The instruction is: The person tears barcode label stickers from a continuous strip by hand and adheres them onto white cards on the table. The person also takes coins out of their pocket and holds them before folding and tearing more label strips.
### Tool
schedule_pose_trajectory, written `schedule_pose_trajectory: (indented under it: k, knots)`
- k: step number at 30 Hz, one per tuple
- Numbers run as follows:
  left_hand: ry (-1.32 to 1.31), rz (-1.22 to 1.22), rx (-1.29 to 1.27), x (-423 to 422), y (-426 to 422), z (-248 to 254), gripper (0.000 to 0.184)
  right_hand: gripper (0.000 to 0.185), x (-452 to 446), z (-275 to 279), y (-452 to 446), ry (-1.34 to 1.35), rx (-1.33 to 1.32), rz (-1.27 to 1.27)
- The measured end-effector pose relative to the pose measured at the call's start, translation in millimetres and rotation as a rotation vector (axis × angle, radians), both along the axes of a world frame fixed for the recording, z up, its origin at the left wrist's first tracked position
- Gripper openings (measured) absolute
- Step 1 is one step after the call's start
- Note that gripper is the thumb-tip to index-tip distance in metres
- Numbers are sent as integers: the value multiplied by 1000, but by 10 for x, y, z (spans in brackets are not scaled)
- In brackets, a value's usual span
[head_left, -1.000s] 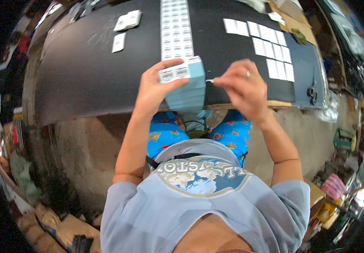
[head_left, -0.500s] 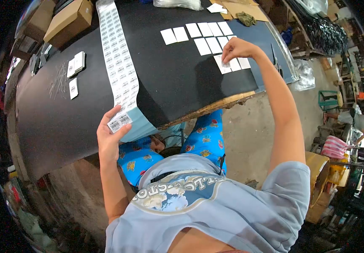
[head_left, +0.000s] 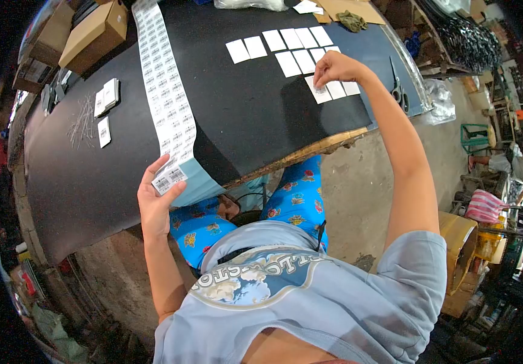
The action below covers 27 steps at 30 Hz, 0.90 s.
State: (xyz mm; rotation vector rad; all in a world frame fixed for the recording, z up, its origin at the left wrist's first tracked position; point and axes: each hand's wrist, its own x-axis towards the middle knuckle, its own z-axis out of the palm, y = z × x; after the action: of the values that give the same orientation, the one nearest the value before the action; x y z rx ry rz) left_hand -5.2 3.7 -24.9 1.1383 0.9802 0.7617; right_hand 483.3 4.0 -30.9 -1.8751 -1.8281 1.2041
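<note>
Barcode strip (head_left: 165,76) runs down the black desk (head_left: 243,121), the largest thing here, from its far side to the near edge, where its blue backing (head_left: 197,183) bends over and hangs down. An open cardboard box (head_left: 94,37) stands at the far left. The left hand (head_left: 155,203) clamps the strip's near end between thumb and fingers, two printed labels showing beside the thumb. On the right, the right hand (head_left: 339,68) is lowered over the nearest row of white cards, its fingers drawn together at the leftmost card (head_left: 318,96) of that row. A second ago this hand was close to the strip's end, pinching a small white piece; it has since moved across to the cards, while the left hand has kept its hold on the strip. Compared with half a second ago, both hands are in almost the same places. Black scissors (head_left: 399,94) lie near the desk's right edge, beyond the cards. The other white cards (head_left: 253,48) lie in rows, a pair at the left of the back row and some partly hidden by the right hand. Left of the strip are a small card stack (head_left: 108,96) and a single card (head_left: 104,132), with a tangle of thin strands (head_left: 81,124) beside them. Smallest is the printed label (head_left: 320,91) at the right hand's fingertips, against the card's face; whether they still grip it is unclear.
</note>
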Motion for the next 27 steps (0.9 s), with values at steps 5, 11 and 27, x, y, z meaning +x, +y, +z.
schedule_pose_trajectory:
  k: [5, 11, 27]
  knots:
    - [-19, 27, -4, 1, -13, 14, 58, 14, -33, -42, -40, -35, 52, -25]
    - [-27, 66, -14, -26, -16, -8, 56, 12, -157, -72, -129, -290, 403, 86]
    - [-64, 34, 32, -62, -16, 16, 53, 15, -1677, -272, -257, -80, 431, -178]
